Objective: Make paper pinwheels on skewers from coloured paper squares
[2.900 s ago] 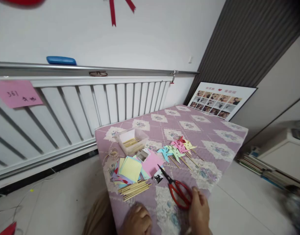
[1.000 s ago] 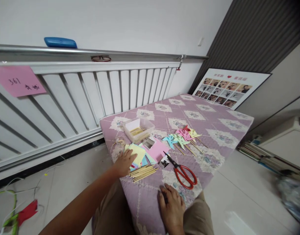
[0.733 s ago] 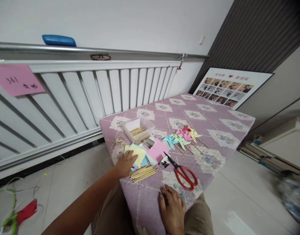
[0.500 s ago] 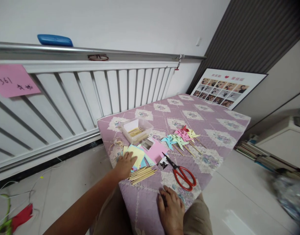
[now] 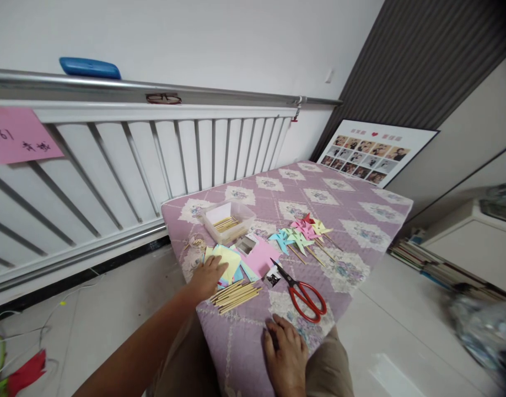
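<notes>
Purple floral tablecloth (image 5: 247,342), left hand (image 5: 209,277) spread on paper squares (image 5: 228,262), right hand (image 5: 286,355) loosely curled near red-handled scissors (image 5: 293,283)

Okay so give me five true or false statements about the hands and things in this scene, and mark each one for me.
1. The left hand rests on the paper sheets. True.
2. The right hand grips the scissors. False: the right hand rests on the tablecloth, apart from the scissors.
3. The plastic box holds thin sticks. True.
4. The pinwheels are in the plastic box. False: the pinwheels lie on the tablecloth.
5. A pink note hangs on the radiator. True.
</notes>
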Available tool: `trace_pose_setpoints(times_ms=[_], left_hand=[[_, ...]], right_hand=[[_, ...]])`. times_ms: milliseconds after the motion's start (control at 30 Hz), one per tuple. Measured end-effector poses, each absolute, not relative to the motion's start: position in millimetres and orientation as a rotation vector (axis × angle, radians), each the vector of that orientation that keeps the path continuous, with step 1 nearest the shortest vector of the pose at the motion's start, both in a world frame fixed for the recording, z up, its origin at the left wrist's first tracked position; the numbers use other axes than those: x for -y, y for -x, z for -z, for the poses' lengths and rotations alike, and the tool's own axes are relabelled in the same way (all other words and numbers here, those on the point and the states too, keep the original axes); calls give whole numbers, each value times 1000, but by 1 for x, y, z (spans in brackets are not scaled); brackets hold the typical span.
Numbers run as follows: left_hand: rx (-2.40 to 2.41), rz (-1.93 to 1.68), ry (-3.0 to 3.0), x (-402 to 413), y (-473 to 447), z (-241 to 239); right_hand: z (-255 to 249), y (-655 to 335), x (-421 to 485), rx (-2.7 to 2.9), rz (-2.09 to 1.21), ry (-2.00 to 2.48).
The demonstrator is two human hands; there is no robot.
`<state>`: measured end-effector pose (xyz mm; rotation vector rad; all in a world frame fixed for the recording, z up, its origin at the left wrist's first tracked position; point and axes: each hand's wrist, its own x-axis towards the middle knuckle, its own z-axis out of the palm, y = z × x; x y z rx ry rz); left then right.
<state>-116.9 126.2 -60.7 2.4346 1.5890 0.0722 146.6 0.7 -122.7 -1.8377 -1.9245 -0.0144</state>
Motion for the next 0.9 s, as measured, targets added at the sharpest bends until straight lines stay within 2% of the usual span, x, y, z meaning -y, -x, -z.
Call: trace_pose_setpoints(times_ms=[900], left_hand=[[-1624,-369,-2308,-144,110,57]], right_hand=[[131,-150,-3,1891,35,1798]])
